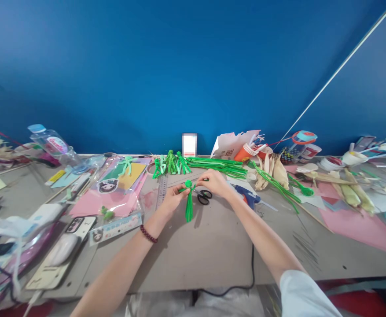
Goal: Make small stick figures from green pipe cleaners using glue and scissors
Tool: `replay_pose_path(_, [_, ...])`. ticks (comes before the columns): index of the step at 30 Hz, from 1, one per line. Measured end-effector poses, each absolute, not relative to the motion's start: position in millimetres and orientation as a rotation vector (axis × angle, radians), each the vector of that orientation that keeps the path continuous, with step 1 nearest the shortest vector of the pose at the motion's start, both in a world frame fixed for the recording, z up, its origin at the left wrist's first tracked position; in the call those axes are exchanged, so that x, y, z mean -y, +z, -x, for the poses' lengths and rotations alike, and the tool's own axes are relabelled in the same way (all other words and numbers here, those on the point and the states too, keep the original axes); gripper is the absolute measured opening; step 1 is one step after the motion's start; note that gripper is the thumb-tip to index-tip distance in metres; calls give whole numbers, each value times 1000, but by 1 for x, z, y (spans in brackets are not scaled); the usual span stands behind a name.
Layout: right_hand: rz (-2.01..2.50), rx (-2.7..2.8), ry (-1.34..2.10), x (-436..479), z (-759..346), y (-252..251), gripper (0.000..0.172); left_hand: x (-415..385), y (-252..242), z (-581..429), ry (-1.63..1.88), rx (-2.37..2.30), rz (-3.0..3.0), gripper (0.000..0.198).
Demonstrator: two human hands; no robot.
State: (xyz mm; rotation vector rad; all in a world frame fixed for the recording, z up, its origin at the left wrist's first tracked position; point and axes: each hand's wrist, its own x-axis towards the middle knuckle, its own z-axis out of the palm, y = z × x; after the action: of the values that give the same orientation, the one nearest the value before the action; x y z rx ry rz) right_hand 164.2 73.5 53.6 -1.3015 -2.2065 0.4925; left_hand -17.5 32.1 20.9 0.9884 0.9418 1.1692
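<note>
My left hand [174, 197] pinches a small green pipe-cleaner figure [189, 207] just below its round top. Its long strands hang down over the table. Close by on the right, my right hand [214, 182] is closed, thumb and fingers pressed together on a short green pipe cleaner at the figure's side; the fingers partly hide it. Black-handled scissors [204, 197] lie beneath the right hand. Behind the hands, several similar green figures [171, 162] stand in a row beside a bundle of loose green pipe cleaners [217, 165].
A blue glue gun [248, 196] lies right of the right forearm. Left are a clear ruler [162, 190], pink paper [92, 200] in plastic and a phone [64, 251] with a mouse on it. Paper cups [245, 152] and dried husks [278, 171] are at back right, before a blue wall.
</note>
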Motion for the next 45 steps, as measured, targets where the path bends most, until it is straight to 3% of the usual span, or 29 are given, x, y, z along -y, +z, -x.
replay_pose_path(7, [1239,2180,330,-53,-152,69,10,-33,16,17,1176,-1011,-1061,18])
replay_pose_path(15, [1185,2217,465,-50,-138,54,14,-39,13,22,1394,-861,-730,14])
replay_pose_path(21, [1255,2174,571,-70,-153,43,11,-39,15,20,1237,-806,-700,17])
replay_pose_path(33, [1179,2132,386,-49,-157,78,13,-35,15,18,1271,-970,-934,21])
replay_pose_path(39, [1183,2261,479,-46,-143,63,13,-40,17,24,1398,-872,-712,19])
replay_pose_path(45, [1324,2267,480,-63,-148,46,10,-40,16,22,1288,-814,-663,21])
